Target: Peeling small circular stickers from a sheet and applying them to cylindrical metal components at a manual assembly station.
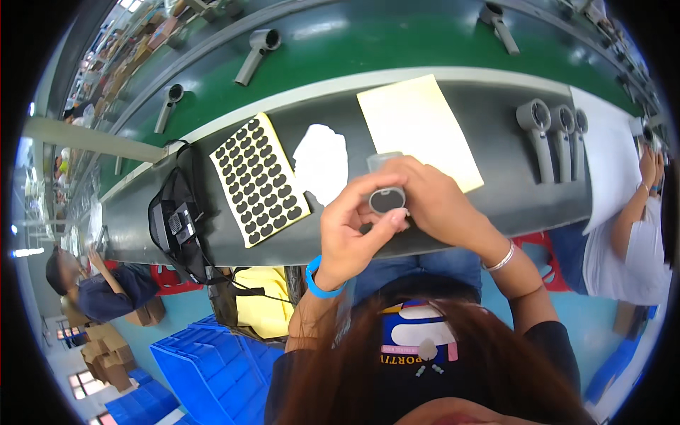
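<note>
Both my hands close around a grey handheld fan [373, 163] above the near edge of the dark table. Its round end, a dark disc in a grey rim, faces me between my fingers, while its far end shows past my knuckles. My left hand [347, 230] wraps it from the left, thumb by the rim. From the right, my right hand [443, 202] curls over it, with some fingers hidden. Left of my hands lie a crumpled white cloth [322, 159] and a yellow sheet of black stickers [260, 180]. A pale yellow sheet [421, 124] lies just beyond them.
Several grey handheld fans [542, 142] lie at the right of the table. More fans [256, 57] rest on the green conveyor [354, 49] beyond. A black bag [177, 219] hangs at the left edge; blue crates [212, 361] stand below. Co-workers sit on both sides.
</note>
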Tool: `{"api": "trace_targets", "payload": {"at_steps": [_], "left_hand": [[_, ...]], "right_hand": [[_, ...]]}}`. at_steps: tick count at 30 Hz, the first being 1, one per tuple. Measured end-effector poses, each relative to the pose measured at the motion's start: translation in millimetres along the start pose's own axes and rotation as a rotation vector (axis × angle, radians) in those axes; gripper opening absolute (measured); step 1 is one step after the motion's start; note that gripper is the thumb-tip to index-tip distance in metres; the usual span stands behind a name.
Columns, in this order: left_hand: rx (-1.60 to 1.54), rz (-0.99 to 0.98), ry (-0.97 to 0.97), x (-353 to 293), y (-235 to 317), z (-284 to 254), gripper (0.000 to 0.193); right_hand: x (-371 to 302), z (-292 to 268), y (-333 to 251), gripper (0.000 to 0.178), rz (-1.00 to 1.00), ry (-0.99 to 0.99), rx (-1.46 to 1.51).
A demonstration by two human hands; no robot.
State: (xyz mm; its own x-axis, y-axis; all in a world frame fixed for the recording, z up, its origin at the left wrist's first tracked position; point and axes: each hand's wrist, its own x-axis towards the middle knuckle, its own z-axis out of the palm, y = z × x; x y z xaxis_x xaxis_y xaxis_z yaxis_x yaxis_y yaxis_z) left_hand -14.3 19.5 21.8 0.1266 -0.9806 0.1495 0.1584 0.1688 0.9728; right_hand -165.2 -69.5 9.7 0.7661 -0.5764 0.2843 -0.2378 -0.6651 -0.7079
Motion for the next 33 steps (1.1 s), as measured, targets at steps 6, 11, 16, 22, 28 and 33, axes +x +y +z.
{"api": "trace_targets", "payload": {"at_steps": [6,11,16,22,28,33], "left_hand": [[-0.156,0.103,0.04,3.3,-13.5,-17.6,0.013],[-0.199,-0.026,0.212,24.3,-19.8,-13.1,0.017],[0.667,0.217,-0.017,35.5,-54.3,-18.8,0.038],[1.062,0.156,-0.234,42.9,-89.2,-17.7,0.075],[1.124,0.154,-0.254,48.2,-86.8,-22.9,0.097],[1.107,0.193,-0.234,48.1,-91.7,-24.2,0.096]], "right_hand": [[24.2,-6.4,3.0,0.046,-0.123,-0.093,-0.232],[95.4,-36.7,88.5,0.049,-0.396,-0.049,-0.513],[192.6,-88.8,209.8,0.046,-0.116,-0.052,-0.851],[189.2,-94.7,231.2,0.047,-0.023,0.119,-0.941],[46.8,-41.2,97.8,0.015,0.233,0.081,-0.055],[-23.6,21.3,50.5,0.015,0.344,0.146,0.036]]}}
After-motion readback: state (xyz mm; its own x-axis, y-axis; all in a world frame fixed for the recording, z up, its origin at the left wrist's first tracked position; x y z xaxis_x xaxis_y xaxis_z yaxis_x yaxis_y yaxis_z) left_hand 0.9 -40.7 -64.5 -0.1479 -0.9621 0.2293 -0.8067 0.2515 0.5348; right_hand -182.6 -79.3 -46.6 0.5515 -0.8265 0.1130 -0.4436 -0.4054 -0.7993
